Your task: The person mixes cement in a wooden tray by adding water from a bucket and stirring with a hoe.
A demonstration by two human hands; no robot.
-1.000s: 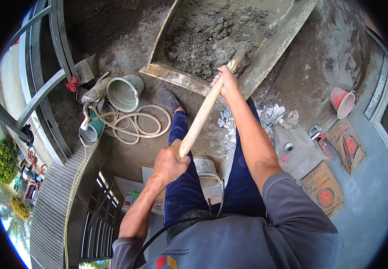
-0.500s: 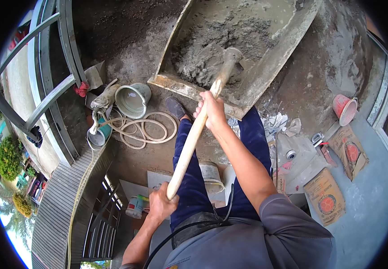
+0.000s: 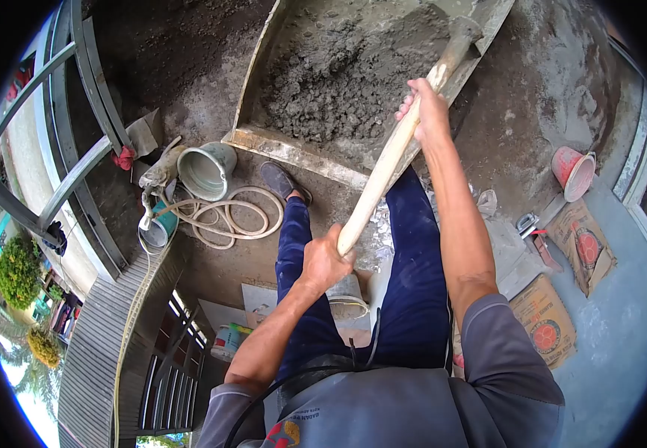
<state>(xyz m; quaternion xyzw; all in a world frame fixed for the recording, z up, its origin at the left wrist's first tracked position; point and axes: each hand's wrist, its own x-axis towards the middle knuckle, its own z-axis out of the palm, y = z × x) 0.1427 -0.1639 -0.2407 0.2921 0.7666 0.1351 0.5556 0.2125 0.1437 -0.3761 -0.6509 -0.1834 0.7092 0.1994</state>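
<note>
Wooden-handled, one hoe (image 3: 379, 179) is reaching into one mortar trough (image 3: 293, 153). We are gripping its handle in two closed fists: left hand (image 3: 323, 257) at the butt end, right hand (image 3: 424, 112) near the head. One grey bucket (image 3: 208, 168) and one red bucket (image 3: 571, 170) are lying aside.

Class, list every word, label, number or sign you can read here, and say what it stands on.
Grey shirt: small print beside a badge, too blurred to read.
Nearer paper sack and farther paper sack: round red emblems, lettering too small to read.
No text reads clearly.
</note>
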